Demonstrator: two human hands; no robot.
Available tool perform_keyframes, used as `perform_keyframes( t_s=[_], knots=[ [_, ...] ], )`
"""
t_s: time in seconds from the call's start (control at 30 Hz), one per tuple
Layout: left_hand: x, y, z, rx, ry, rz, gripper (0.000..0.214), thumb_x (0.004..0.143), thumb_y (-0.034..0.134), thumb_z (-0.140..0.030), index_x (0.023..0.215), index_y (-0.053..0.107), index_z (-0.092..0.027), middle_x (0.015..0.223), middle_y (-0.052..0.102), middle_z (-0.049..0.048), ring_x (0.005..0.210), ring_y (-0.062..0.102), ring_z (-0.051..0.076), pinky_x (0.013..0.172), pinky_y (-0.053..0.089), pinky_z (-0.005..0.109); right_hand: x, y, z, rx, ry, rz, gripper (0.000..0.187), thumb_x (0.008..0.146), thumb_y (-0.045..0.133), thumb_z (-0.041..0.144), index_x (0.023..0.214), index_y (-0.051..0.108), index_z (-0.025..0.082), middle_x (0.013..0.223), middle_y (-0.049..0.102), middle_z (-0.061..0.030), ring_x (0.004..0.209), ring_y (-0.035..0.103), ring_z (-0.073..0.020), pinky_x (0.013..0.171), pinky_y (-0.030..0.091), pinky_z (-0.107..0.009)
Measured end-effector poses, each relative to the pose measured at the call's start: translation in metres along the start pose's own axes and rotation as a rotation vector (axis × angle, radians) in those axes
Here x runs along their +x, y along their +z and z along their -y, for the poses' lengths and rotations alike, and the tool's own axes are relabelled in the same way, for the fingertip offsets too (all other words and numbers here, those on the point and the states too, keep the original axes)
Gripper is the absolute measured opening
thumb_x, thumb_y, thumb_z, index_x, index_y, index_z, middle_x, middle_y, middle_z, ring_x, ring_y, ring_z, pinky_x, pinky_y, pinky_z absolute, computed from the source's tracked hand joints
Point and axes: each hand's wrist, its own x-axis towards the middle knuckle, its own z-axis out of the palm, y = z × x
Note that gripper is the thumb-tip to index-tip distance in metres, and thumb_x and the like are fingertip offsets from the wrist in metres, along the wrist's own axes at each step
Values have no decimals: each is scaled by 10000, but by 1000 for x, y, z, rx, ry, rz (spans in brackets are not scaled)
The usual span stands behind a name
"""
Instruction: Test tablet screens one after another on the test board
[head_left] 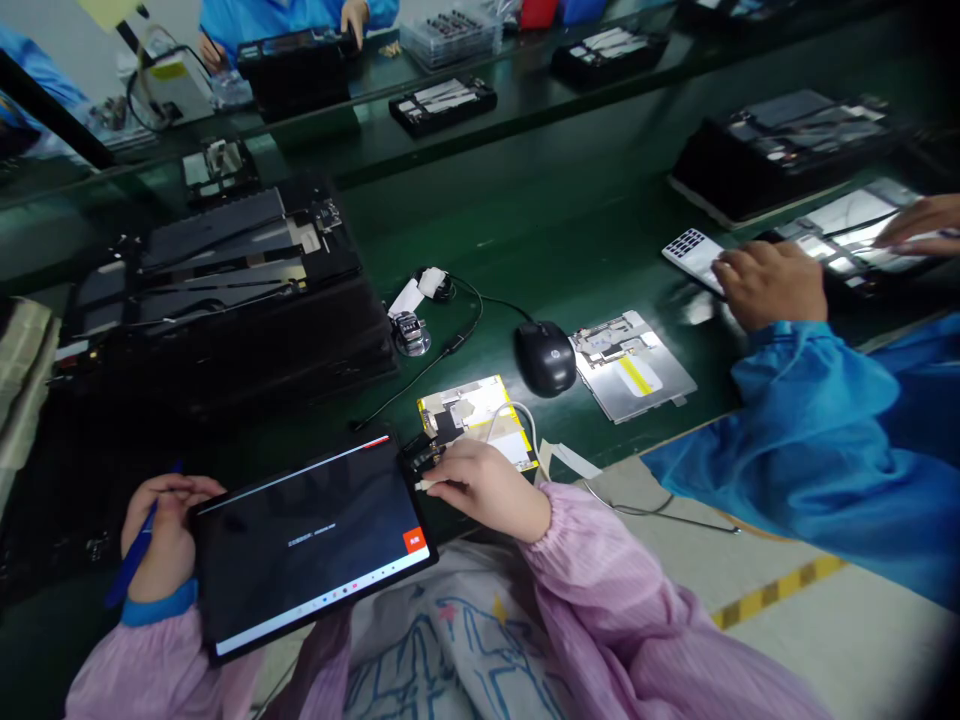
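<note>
A tablet [315, 540] with a lit, mostly dark screen lies tilted in front of me. My left hand [161, 535] is at its left edge, closed around a blue pen [136, 555]; whether those fingers also grip the tablet I cannot tell. At the tablet's right edge my right hand [487, 490] pinches the pale plug [424, 485] of a white cable [534, 425]. Whether the plug sits in the tablet's port is not clear. Just beyond that hand is a flat board with yellow edges [480, 405], partly hidden by my fingers.
A black mouse [546, 358] and a silver metal plate [637, 370] lie to the right. Large stacks of dark device panels [225, 330] stand at the left. On the right, a co-worker's hand [776, 280] in a blue sleeve rests by a white keypad-patterned item [694, 258].
</note>
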Motion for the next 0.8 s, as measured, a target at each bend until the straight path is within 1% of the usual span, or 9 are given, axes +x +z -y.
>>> perform_keyframes(
  t_s=[0.17,0.37,0.53,0.63,0.8],
  knots=[
    [-2,4,-7,50,7,-9,569,583,698,-695,724,512,-175,603,637,-7,532,595,137,517,476,231,1,1,-3,-17,-17,12,53,828,664,187,865,692,160,743,683,-56,706,605,-175,655,470,-287],
    [-4,6,-9,74,-14,-18,555,591,693,-691,734,520,-183,624,634,-3,556,593,155,545,470,266,1,2,-3,-32,20,40,49,834,658,200,862,687,172,754,695,-58,712,621,-181,658,476,-295],
    [-6,11,-14,91,-16,-43,534,604,684,-688,724,528,-192,618,631,-4,585,598,162,578,468,274,2,1,-5,-2,-8,72,46,837,657,200,861,685,173,738,688,-56,688,614,-172,649,470,-291],
    [-6,11,-13,69,-38,-39,534,594,704,-673,728,530,-187,624,635,-7,585,597,150,589,467,262,2,1,-6,25,-32,69,57,844,650,207,861,686,166,736,688,-56,686,611,-172,650,465,-295],
    [-5,6,-8,44,-20,-28,552,596,711,-666,742,520,-169,620,636,-3,558,597,137,565,473,248,2,2,-8,60,-66,46,103,869,617,225,877,695,158,745,663,-63,694,589,-170,644,460,-291]
  ],
)
